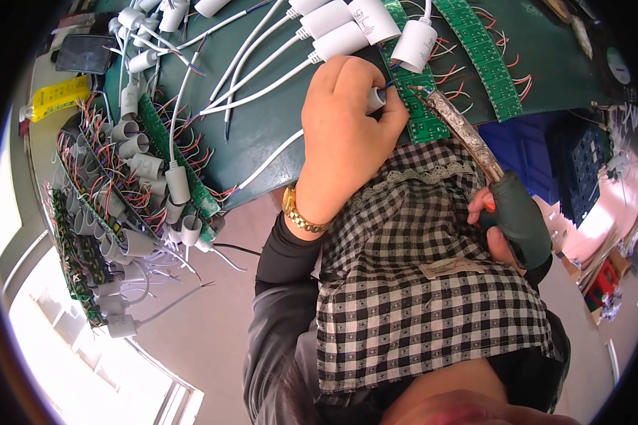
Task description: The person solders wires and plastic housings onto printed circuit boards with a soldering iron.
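Note:
My left hand is closed around a white cylindrical cable housing, most of it hidden by the fingers. A white cable runs out from under this hand, and a dark wire leads from the housing toward a green circuit board strip. In my right hand is a soldering iron with a dark green grip; the fingers wrap the grip and are partly hidden by it. The iron's tip is at the strip, close to the left fingertips; whether it touches cannot be made out. Another white housing stands on the strip just beyond.
White cabled housings lie in a row at the back of the green table. A second board strip with red and white wires lies right. Wired boards and housings are heaped left, near a yellow bottle and dark-screened device.

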`<state>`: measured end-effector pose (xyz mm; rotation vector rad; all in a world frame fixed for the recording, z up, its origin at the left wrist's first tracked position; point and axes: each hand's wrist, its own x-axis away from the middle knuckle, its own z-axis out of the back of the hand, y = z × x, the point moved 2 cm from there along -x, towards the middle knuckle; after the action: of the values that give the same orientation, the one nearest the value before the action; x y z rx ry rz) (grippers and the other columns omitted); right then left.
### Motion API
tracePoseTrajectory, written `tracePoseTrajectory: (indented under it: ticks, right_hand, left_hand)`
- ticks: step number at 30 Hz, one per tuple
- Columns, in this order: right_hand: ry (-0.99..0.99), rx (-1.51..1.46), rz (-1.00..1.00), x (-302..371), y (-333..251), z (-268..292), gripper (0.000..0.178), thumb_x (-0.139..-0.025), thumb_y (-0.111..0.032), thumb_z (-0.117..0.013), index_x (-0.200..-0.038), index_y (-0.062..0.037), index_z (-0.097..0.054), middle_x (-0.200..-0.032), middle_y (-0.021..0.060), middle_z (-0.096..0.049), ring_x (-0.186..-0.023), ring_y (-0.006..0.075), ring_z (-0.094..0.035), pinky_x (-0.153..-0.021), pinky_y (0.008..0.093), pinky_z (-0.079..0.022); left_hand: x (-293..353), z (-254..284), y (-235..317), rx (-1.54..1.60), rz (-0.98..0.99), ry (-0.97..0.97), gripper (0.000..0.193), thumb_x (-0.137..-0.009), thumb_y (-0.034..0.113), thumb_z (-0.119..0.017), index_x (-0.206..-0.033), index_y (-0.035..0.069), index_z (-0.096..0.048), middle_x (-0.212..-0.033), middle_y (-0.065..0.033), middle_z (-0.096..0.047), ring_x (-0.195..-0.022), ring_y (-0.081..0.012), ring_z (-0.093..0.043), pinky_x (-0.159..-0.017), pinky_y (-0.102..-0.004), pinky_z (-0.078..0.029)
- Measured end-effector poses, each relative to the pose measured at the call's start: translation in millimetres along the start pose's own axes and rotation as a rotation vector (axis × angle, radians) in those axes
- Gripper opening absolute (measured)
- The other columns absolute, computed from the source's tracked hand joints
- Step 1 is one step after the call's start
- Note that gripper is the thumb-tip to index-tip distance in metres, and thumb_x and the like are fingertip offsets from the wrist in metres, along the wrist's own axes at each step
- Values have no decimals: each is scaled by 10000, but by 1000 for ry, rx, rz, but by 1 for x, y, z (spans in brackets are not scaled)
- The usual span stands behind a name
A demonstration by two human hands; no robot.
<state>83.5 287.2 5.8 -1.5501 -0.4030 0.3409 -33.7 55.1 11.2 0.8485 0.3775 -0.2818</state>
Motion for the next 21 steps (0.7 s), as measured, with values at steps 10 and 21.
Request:
tracePoseTrajectory:
  ticks: [10,21]
  right_hand:
    - [-48,90,-24,-5,-10,4,357,-898,-131,-482,-1219,-10,-386,-1027,180,-501,-828,193,-529,-753,329,-460]
    - [71,-184,8,4,15,-7,416,-888,-136,-482,-1264,8,-376,-1038,181,-497,-836,190,-521,-750,339,-460]
  left_hand:
    - [-1,4,-6,-28,-71,-26,148,-643,11,-683,-756,36,-590,-813,-73,-603,-666,-235,-576,-592,-302,-469]
    - [-5,3,-4,-44,-39,-64,106,-646,15,-645,-731,32,-583,-790,-71,-604,-720,-251,-584,-651,-315,-470]
